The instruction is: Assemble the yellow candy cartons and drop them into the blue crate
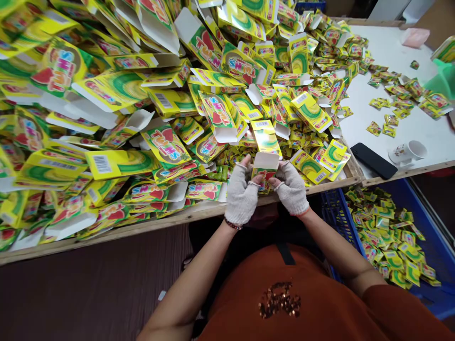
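Note:
A small green and yellow box (266, 163) with a white flap raised at its top is between my hands at the table's front edge. My left hand (243, 192), in a white fingerless glove, grips its left side with the thumb on the front. On the right side, my right hand (290, 188), gloved the same way, holds it with thumb and fingers. Just beyond the held box lies another yellow box (266, 137). Small yellow packets (236, 155) lie behind my left hand. Many printed boxes (217, 116), several with open flaps, are heaped over the table around them.
The wooden table edge (170, 221) runs in front of me. A black phone (374, 161), a white cup (408, 151) and loose packets (390, 119) are on the white surface at right. Below it stands a blue crate (430, 237) holding many small yellow packs.

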`<state>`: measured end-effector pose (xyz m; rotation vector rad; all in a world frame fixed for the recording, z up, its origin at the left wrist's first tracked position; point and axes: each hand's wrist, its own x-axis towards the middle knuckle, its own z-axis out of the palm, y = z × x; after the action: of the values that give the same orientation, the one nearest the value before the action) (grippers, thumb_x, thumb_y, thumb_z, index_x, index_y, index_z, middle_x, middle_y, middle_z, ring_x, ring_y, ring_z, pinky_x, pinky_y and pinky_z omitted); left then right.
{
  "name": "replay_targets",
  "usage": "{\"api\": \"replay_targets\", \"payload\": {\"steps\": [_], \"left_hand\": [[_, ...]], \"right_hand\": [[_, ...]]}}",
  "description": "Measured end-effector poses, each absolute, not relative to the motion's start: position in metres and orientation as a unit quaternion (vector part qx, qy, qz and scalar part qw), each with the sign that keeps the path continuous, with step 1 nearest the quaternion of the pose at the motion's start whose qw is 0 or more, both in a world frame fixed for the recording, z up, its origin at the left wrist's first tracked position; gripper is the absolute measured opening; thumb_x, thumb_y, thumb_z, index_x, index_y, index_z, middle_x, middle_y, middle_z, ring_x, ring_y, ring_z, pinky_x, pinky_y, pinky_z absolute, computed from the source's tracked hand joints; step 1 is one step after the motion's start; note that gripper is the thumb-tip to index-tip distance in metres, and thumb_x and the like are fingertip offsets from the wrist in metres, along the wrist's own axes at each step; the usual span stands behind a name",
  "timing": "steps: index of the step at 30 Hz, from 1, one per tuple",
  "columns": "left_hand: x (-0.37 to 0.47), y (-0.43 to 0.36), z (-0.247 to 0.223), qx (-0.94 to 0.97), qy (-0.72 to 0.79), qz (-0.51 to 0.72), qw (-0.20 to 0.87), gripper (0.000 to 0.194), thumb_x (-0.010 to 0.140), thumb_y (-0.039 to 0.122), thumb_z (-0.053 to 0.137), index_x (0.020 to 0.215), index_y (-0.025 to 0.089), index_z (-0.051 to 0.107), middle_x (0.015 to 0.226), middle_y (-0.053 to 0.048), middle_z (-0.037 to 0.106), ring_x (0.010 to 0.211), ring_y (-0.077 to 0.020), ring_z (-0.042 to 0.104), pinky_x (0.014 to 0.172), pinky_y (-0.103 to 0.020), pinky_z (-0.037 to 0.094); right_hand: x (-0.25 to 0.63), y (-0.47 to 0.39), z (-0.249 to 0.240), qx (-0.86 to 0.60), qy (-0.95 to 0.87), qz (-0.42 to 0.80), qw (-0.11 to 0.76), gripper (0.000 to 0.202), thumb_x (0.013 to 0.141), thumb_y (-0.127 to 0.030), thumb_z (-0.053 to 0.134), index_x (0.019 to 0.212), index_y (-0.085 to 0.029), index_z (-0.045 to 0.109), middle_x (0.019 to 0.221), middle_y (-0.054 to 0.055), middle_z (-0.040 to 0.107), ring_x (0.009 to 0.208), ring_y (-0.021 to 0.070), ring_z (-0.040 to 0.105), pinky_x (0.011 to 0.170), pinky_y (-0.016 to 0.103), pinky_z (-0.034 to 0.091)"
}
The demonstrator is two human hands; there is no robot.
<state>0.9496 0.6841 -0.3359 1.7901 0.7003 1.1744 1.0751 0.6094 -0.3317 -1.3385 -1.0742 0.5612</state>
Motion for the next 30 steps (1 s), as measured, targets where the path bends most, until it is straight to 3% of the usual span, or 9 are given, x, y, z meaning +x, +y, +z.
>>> {"api": "replay_targets", "payload": {"steps": [3,6,11,14,16,18,20,23,30], "left_hand": [[0.943,0.684,-0.332,0.693,0.258,0.507,0.443,0.044,0.087,0.029,0.069,0.127,0.023,0.051,0.109,-0.005,0.066,0.095,-0.0153,0.068,0.083,-0.027,0.056],[0.93,0.682,-0.332,0.737,0.232,0.496,0.395,0.032,0.085,0.026,0.071,0.115,0.021,0.059,0.105,-0.004,0.067,0.094,-0.015,0.068,0.084,-0.027,0.056],[0.917,0.685,-0.328,0.795,0.205,0.471,0.325,0.021,0.087,0.023,0.068,0.107,0.02,0.066,0.101,-0.004,0.072,0.093,-0.0163,0.069,0.086,-0.029,0.056],[0.915,0.688,-0.317,0.814,0.199,0.435,0.33,0.005,0.088,0.022,0.065,0.092,0.019,0.067,0.09,-0.003,0.071,0.086,-0.0155,0.068,0.082,-0.029,0.055],[0.914,0.688,-0.312,0.821,0.211,0.405,0.344,0.005,0.089,0.022,0.063,0.087,0.019,0.065,0.085,-0.002,0.069,0.082,-0.0148,0.067,0.08,-0.028,0.055],[0.913,0.688,-0.311,0.806,0.241,0.397,0.367,0.008,0.088,0.026,0.064,0.092,0.019,0.064,0.086,-0.001,0.067,0.081,-0.0147,0.066,0.078,-0.027,0.055],[0.913,0.686,-0.313,0.778,0.279,0.413,0.382,0.023,0.085,0.029,0.069,0.104,0.02,0.061,0.093,-0.002,0.065,0.084,-0.0155,0.066,0.077,-0.028,0.056],[0.913,0.684,-0.316,0.764,0.305,0.436,0.364,0.04,0.08,0.029,0.075,0.115,0.022,0.058,0.104,-0.005,0.064,0.094,-0.0179,0.066,0.084,-0.032,0.056],[0.907,0.679,-0.315,0.792,0.276,0.416,0.351,0.041,0.084,0.028,0.071,0.123,0.023,0.058,0.111,-0.005,0.068,0.099,-0.0182,0.068,0.089,-0.033,0.058]], "right_hand": [[1.077,0.607,-0.33,-0.562,-0.494,0.15,0.646,0.038,0.088,-0.036,0.066,0.122,-0.026,0.051,0.109,0.006,0.066,0.096,0.0182,0.069,0.085,0.032,0.058],[1.084,0.598,-0.331,-0.565,-0.557,0.089,0.602,0.03,0.089,-0.027,0.064,0.118,-0.027,0.057,0.106,0.004,0.065,0.095,0.0171,0.067,0.087,0.032,0.057],[1.097,0.589,-0.33,-0.583,-0.629,0.07,0.51,0.023,0.091,-0.025,0.06,0.114,-0.024,0.066,0.105,0.006,0.071,0.097,0.0198,0.068,0.09,0.036,0.056],[1.097,0.593,-0.319,-0.573,-0.642,0.075,0.503,0.012,0.092,-0.026,0.059,0.098,-0.024,0.07,0.095,0.005,0.071,0.091,0.0194,0.068,0.087,0.035,0.056],[1.093,0.598,-0.31,-0.571,-0.625,0.093,0.524,0.01,0.092,-0.027,0.061,0.097,-0.023,0.068,0.093,0.004,0.07,0.089,0.0186,0.068,0.084,0.034,0.057],[1.089,0.602,-0.303,-0.569,-0.602,0.116,0.548,0.02,0.092,-0.027,0.061,0.111,-0.022,0.065,0.099,0.005,0.07,0.091,0.0178,0.068,0.083,0.032,0.057],[1.088,0.603,-0.299,-0.565,-0.61,0.119,0.543,0.028,0.093,-0.026,0.059,0.12,-0.023,0.063,0.105,0.005,0.072,0.094,0.0175,0.069,0.086,0.032,0.057],[1.089,0.602,-0.293,-0.536,-0.67,0.093,0.504,0.018,0.094,-0.025,0.059,0.107,-0.023,0.071,0.105,0.005,0.075,0.096,0.0179,0.071,0.089,0.032,0.057],[1.089,0.597,-0.273,-0.553,-0.69,0.076,0.462,0.014,0.091,-0.026,0.064,0.097,-0.021,0.075,0.093,0.005,0.076,0.086,0.0174,0.071,0.081,0.029,0.057]]}}
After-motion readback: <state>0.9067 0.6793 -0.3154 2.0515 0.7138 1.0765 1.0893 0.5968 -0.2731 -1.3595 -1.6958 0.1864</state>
